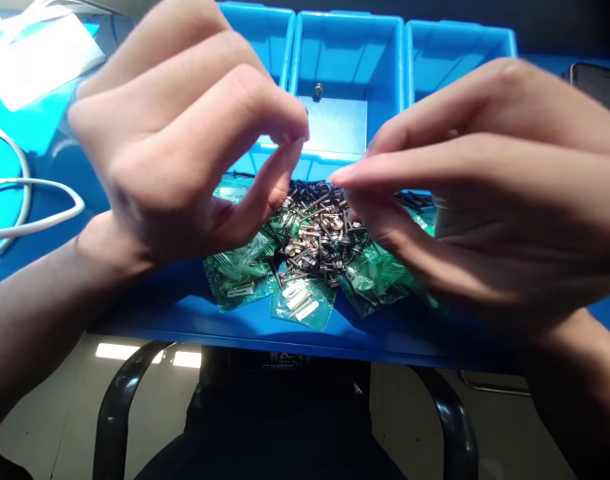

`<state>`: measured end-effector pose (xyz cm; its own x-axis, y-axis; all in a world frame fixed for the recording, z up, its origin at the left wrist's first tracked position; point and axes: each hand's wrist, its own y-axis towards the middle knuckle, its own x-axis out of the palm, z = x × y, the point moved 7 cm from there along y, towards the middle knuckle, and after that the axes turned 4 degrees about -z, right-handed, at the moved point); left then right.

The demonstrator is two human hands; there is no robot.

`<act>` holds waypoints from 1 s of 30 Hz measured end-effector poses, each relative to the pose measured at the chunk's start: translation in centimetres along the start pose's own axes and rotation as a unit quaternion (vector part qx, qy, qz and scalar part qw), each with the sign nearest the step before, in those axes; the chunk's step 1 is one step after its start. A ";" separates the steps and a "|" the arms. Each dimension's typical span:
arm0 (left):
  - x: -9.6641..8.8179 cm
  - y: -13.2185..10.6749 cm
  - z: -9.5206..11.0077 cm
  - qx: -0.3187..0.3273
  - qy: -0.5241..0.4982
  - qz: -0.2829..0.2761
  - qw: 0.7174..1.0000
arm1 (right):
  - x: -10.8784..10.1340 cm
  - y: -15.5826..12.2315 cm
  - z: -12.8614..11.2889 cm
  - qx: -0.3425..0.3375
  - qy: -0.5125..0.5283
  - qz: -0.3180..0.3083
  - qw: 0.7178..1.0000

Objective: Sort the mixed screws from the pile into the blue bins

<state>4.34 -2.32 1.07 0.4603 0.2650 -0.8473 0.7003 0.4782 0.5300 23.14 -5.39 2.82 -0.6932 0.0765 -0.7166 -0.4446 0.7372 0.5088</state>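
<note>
Likely a small-part handling step: left hand [185, 127] upper left and right hand [485, 193] at right both narrowed to pinches, can't tell if holding anything, screw pile [319, 230] at centre below middle bin [339, 130], next move probably needing fine control

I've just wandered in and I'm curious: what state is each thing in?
Left hand: raised, closed in a pinch.
Right hand: raised, curled; grip unclear.
Screws: loose, heaped.
Plastic packets: filled, beside the screws.
Middle bin: open-topped, small metal piece inside.
White cable: looped.
</note>
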 end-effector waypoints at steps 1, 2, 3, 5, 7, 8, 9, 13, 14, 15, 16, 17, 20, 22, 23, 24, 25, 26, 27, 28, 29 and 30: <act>0.0 0.1 0.0 0.001 0.015 -0.001 1.000 | -0.1 0.0 0.5 0.011 0.020 0.001 1.000; 0.1 0.2 0.1 -0.002 0.031 -0.006 1.000 | -0.2 -0.1 1.1 0.031 0.028 0.005 0.999; 0.2 0.3 0.1 -0.007 0.043 -0.012 0.999 | -0.3 -0.2 1.7 0.057 0.036 0.013 0.998; 0.7 0.6 0.1 -0.017 0.049 -0.029 0.998 | -0.1 -0.4 2.8 0.095 0.075 0.029 0.992; 1.2 0.6 0.1 -0.014 0.049 -0.037 0.998 | 0.0 -0.5 3.2 0.109 0.132 0.045 0.984; 1.4 0.6 0.0 -0.010 0.045 -0.040 0.998 | 0.1 -0.5 3.3 0.108 0.153 0.046 0.981; 1.6 0.5 -0.1 -0.004 0.042 -0.043 0.998 | 0.2 -0.5 3.2 0.106 0.158 0.040 0.981; 1.9 0.1 -0.3 0.013 0.026 -0.048 0.998 | -0.2 -0.2 2.9 0.066 0.035 0.029 0.997; 1.9 0.1 -0.4 0.008 0.019 -0.053 0.998 | -0.1 -0.2 2.9 0.054 -0.024 0.020 0.998; 1.9 0.0 -0.4 0.001 0.012 -0.058 0.998 | -0.1 -0.2 2.9 0.045 -0.083 0.010 0.996; 1.9 0.0 -0.4 -0.007 0.006 -0.065 0.998 | 0.0 -0.2 3.1 0.041 -0.132 0.004 0.990; 1.9 0.0 -0.4 -0.011 0.002 -0.069 0.998 | 0.1 -0.2 3.4 0.042 -0.167 -0.003 0.985; 1.8 0.0 -0.2 -0.007 0.001 -0.071 0.997 | 0.4 -0.4 3.9 0.033 -0.195 -0.014 0.980; 1.7 0.0 -0.1 0.002 0.008 -0.067 0.998 | 0.6 -0.5 3.7 0.010 -0.203 -0.023 0.979; 1.7 0.0 -0.1 0.008 0.011 -0.064 0.998 | 0.6 -0.6 3.5 -0.007 -0.210 -0.027 0.977; 1.7 0.0 -0.1 0.011 0.014 -0.062 0.998 | 0.6 -0.6 3.3 -0.024 -0.217 -0.025 0.976; 1.7 0.0 -0.1 0.013 0.017 -0.059 0.998 | 0.6 -0.7 3.0 -0.039 -0.223 -0.024 0.974; 1.8 0.0 0.0 0.013 0.018 -0.059 0.998 | 0.6 -0.7 2.7 -0.052 -0.226 -0.023 0.972; 1.8 0.0 -0.1 0.009 0.017 -0.059 0.998 | 0.6 -0.8 2.4 -0.065 -0.225 -0.021 0.972; 1.9 0.0 -0.1 0.004 0.016 -0.061 0.998 | 0.6 -0.8 2.0 -0.080 -0.217 -0.018 0.973; 1.9 0.0 -0.1 0.001 0.013 -0.060 0.998 | 0.7 -0.9 1.5 -0.098 -0.210 -0.018 0.973; 1.9 0.0 -0.1 0.000 0.009 -0.058 0.998 | 1.0 -1.0 0.9 -0.121 -0.201 -0.019 0.972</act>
<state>5.17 -1.76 -0.55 0.3655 0.2229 -0.9037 0.7482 0.5072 0.4277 23.42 -5.46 1.17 -0.4179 0.3436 -0.8410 -0.6197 0.5691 0.5404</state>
